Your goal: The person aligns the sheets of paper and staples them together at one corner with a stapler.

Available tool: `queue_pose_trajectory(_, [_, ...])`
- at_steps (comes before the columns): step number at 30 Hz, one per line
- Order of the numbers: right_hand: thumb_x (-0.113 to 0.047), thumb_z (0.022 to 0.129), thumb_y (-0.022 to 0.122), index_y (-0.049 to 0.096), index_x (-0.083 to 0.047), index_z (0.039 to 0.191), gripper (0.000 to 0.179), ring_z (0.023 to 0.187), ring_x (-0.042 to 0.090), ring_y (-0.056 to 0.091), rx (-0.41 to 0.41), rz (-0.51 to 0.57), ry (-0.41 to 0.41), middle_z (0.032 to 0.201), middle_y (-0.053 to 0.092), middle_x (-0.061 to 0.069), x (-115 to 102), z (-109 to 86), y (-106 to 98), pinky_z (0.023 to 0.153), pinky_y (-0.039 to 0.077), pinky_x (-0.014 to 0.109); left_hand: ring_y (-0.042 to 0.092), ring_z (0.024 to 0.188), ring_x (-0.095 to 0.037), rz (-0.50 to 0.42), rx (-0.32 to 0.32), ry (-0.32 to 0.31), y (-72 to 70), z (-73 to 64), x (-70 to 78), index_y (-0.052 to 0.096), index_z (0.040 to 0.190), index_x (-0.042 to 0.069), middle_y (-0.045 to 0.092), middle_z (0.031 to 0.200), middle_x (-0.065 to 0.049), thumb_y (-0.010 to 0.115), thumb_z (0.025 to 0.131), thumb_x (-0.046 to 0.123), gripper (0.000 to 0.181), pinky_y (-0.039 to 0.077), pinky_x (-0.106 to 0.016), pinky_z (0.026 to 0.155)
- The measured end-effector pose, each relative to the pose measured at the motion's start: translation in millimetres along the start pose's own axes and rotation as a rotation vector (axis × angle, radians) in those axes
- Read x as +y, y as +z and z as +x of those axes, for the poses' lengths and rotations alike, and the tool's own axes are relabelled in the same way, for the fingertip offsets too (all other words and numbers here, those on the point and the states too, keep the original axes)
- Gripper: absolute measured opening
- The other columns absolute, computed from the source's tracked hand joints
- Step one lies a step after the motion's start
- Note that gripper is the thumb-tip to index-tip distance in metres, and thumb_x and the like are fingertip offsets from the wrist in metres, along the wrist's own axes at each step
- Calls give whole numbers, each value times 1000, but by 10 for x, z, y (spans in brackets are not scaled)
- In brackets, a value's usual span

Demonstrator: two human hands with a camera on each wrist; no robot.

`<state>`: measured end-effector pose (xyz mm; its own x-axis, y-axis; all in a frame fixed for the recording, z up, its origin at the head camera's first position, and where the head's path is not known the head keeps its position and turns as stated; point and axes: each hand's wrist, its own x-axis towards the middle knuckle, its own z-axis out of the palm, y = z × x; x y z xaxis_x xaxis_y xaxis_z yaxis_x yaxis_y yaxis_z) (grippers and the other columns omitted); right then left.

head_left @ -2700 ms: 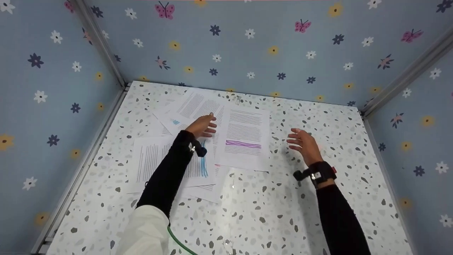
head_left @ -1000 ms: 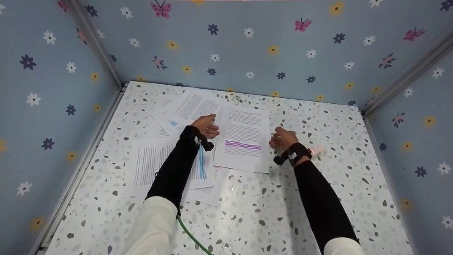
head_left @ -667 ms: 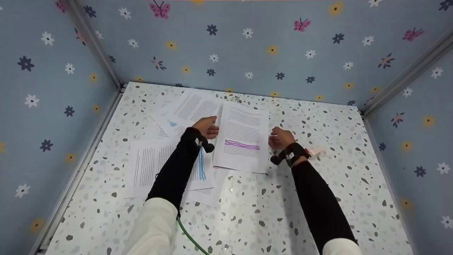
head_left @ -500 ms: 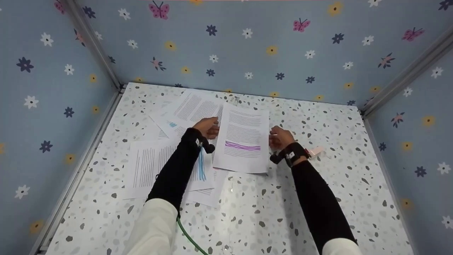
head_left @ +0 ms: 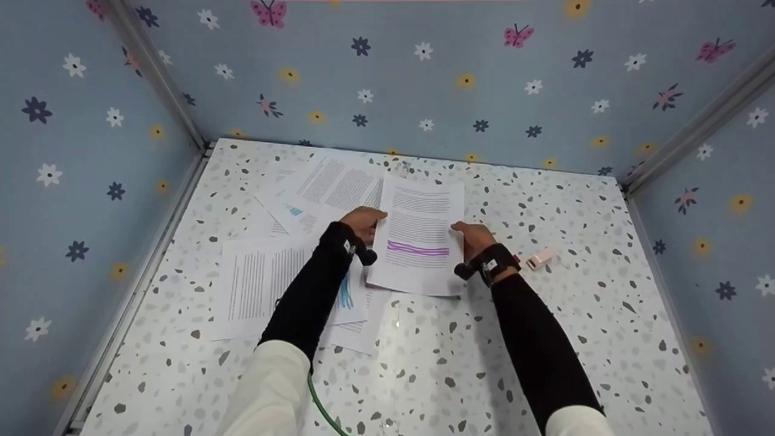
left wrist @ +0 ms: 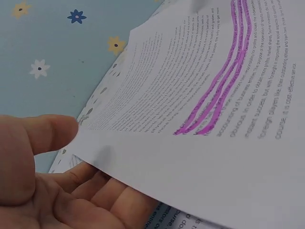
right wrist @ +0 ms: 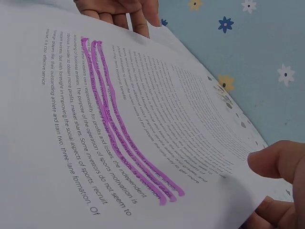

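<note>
A printed sheet of paper [head_left: 418, 275] with purple marker lines lies between both hands, its lower edge a little raised. My left hand [head_left: 361, 223] holds its left edge. In the left wrist view, the fingers [left wrist: 121, 202] reach under the sheet and the thumb [left wrist: 55, 132] is at the edge above. From the right, my right hand [head_left: 475, 236] grips the opposite edge, thumb on top. The right wrist view has that thumb [right wrist: 271, 160] over the sheet's side, with fingers partly hidden beneath. Purple strokes [right wrist: 128, 138] cross the text.
More printed sheets [head_left: 260, 278] overlap on the left of the speckled table [head_left: 448, 387], some with blue marks [head_left: 346, 293]. A small pale pink block-like object [head_left: 540, 258] lies right of the right hand. A flowered wall [head_left: 399, 72] stands behind. A green cable [head_left: 324, 412] hangs by the left sleeve.
The right hand has moved left to the purple-marked sheet, uncovering the pink object. The left hand has shifted slightly right. Both thumbs have come over the sheet's edges.
</note>
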<state>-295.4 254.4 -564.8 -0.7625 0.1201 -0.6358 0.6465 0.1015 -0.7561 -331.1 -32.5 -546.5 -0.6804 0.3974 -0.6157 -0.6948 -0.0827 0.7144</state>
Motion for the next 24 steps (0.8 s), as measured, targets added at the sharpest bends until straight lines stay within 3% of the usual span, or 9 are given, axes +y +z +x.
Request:
queue_pose_trajectory(2, [-23,100,62,60,8,130,44,74,22,68,6,-53,-31,86,71,14,7,2,3,64,57,31,58,123,-37,65,25,29,3,-8,-10,46,132,-6,57,132,-27,46,106,3,27,48,-46,103])
queue_pose_trajectory(4, [-23,100,62,64,8,123,39,62,20,67,6,-136,-67,72,68,10,17,0,-6,56,56,30,67,93,-29,217,43,87,-20,-3,-28,49,108,-3,63,104,-21,50,104,0,5,56,-35,84])
queue_pose_trajectory(7, [-26,100,61,67,7,107,35,44,20,61,19,-256,-107,53,60,8,32,-9,-35,43,51,31,50,59,-12,440,55,166,-71,25,-54,43,91,6,52,76,-5,53,103,2,16,43,-22,55])
queue_pose_trajectory(9, [-27,99,61,67,6,100,34,38,20,58,28,-306,-111,47,57,9,40,-16,-55,38,49,32,39,52,-8,580,56,208,-101,50,-66,43,92,5,45,71,-1,54,103,5,15,32,-21,48])
queue_pose_trajectory(11, [-26,99,61,67,5,101,32,38,21,58,28,-302,-104,47,57,9,41,-18,-74,38,49,32,39,54,-8,627,50,214,-117,68,-67,48,104,2,46,73,0,54,104,7,8,33,-20,48])
queue_pose_trajectory(14, [-26,98,60,67,5,104,33,37,21,58,34,-319,-109,46,57,8,31,-26,-99,37,49,32,41,57,-8,693,48,220,-119,76,-52,48,122,-6,47,77,-1,53,104,10,24,34,-21,51])
queue_pose_trajectory(18, [-24,98,62,67,5,104,31,41,17,58,64,-285,-128,49,57,5,5,-74,-128,40,50,30,47,64,-10,622,45,200,-84,32,-13,40,145,-5,52,87,-5,53,105,10,45,40,-22,57])
queue_pose_trajectory(21, [-19,98,64,67,6,109,27,57,17,64,65,-111,-134,69,66,6,-34,-167,-126,52,55,28,60,76,-15,427,26,170,-37,-52,11,35,152,0,60,100,-10,54,104,6,52,49,-26,68])
queue_pose_trajectory(24, [-16,99,65,66,7,118,29,77,20,70,35,21,-145,94,73,12,-103,-318,-121,65,58,28,68,89,-22,270,-12,171,8,-166,17,43,146,0,65,110,-17,54,104,2,43,55,-32,78])
